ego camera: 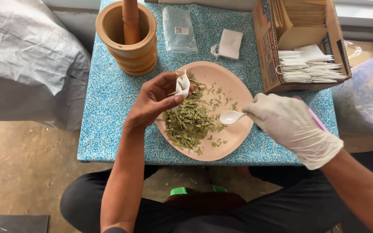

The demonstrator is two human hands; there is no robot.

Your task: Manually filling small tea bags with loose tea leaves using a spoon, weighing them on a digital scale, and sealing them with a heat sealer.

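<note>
Nearest, the gloved right hand [292,125] pinches a white plastic spoon [232,116], its bowl low over the pink plate [234,133]. The bare left hand [158,101] grips a small white filter bag [182,86], mouth up, above the dried green leaves [188,123]. Risk: a tilted spoon (or a collapsed bag mouth) would likely scatter leaves onto the blue tablecloth [109,112]. Beyond stand a wooden mortar [128,41] and a carton of bags [301,47].

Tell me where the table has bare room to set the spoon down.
The widest bare patch of table lies left of the plate, below the mortar. A narrower strip runs between the clear packet, the small white bag and the plate's far rim. The right side is crowded: the cardboard box, the right hand with the spoon.
</note>
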